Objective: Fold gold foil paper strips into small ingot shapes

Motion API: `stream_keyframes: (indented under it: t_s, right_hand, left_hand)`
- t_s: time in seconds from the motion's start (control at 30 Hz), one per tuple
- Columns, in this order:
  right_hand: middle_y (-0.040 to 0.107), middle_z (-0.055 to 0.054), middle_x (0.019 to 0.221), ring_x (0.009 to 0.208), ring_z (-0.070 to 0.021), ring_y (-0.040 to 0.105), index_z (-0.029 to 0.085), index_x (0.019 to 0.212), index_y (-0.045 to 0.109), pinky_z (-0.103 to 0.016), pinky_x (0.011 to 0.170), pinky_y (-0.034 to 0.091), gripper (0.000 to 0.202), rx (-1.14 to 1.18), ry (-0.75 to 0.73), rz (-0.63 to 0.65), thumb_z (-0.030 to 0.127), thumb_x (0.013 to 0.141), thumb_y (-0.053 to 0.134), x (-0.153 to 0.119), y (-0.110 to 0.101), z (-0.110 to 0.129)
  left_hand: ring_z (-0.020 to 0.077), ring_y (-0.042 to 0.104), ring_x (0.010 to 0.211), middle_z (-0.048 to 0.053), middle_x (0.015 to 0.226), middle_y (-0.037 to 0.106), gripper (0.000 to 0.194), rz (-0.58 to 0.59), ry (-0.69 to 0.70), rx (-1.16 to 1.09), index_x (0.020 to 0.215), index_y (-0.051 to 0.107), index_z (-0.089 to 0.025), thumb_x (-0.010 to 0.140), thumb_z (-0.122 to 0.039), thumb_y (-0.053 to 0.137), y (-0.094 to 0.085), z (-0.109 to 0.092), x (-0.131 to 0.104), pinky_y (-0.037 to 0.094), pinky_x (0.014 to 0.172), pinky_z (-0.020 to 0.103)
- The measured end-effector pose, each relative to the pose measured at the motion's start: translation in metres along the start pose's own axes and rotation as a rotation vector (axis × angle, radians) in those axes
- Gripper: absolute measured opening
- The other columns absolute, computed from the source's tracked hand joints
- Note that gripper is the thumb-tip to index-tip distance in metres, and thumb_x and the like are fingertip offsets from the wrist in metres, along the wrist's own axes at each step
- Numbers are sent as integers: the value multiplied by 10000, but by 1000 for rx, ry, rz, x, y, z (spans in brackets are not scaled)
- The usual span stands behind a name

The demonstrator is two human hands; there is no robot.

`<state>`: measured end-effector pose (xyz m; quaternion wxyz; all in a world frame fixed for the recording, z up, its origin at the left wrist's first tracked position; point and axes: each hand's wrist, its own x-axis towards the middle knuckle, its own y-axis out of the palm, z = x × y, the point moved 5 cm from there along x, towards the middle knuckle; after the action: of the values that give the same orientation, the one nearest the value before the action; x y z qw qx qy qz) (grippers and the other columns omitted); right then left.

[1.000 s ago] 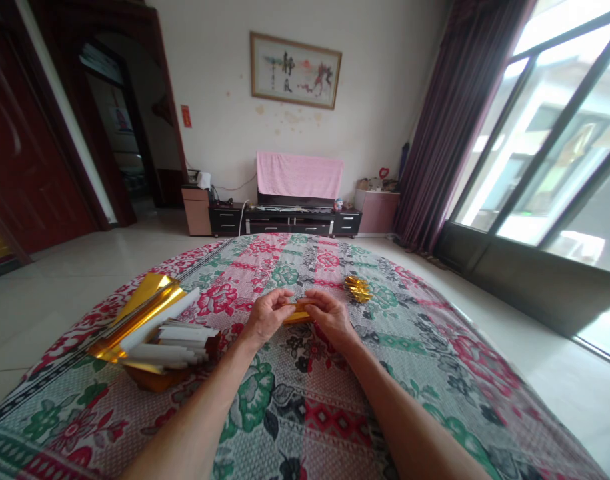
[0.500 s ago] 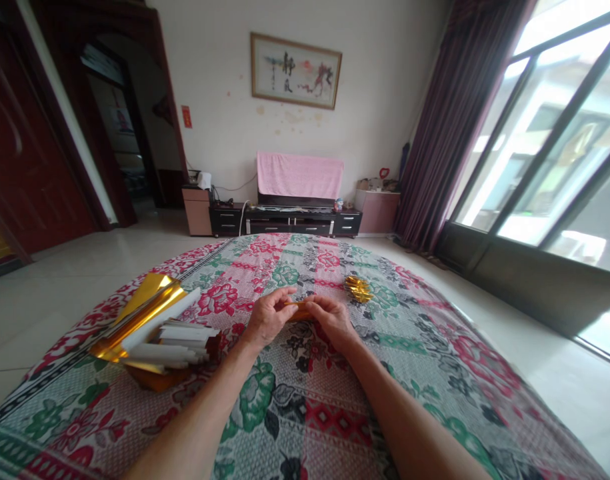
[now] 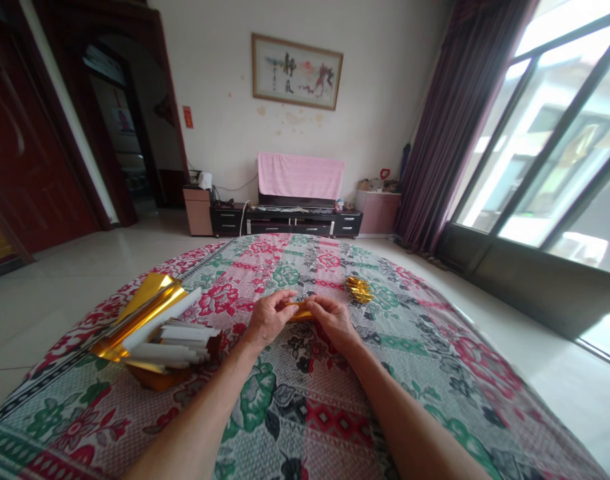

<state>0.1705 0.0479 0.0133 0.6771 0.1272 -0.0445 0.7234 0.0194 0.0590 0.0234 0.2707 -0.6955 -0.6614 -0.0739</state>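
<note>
A small piece of gold foil paper (image 3: 301, 313) is pinched between both hands near the middle of the table. My left hand (image 3: 271, 319) grips its left end between thumb and fingers. At the right end, my right hand (image 3: 333, 321) pinches it with thumb and fingertips. Several folded gold pieces (image 3: 359, 289) lie together just beyond my right hand. To the left are rolled and stacked gold sheets (image 3: 149, 310), with several white-sided paper rolls (image 3: 182, 343) on top of gold paper.
A patterned cloth (image 3: 335, 407) covers the round table. Beyond it stand a low black cabinet (image 3: 289, 221) and a screen under a pink cloth (image 3: 301, 175). Purple curtains (image 3: 435, 133) hang beside the window at right.
The gold paper between the hands has tilted slightly and shows a little more of its shiny face. Both hands have stayed almost in place.
</note>
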Motion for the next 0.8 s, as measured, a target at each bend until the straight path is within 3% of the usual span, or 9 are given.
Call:
stream_keyframes:
  t_s: [0.8]
  right_hand:
    - [658,15,718,664,-135,567,192,787,689,-238,648,433,196,-65,-57,17,362,703,638,1,-1,1]
  left_hand:
    - [159,646,758,31,822,703,203,58,-56,-15,870,671,-173,699,-251,595,2,-2,-1,510,709,244]
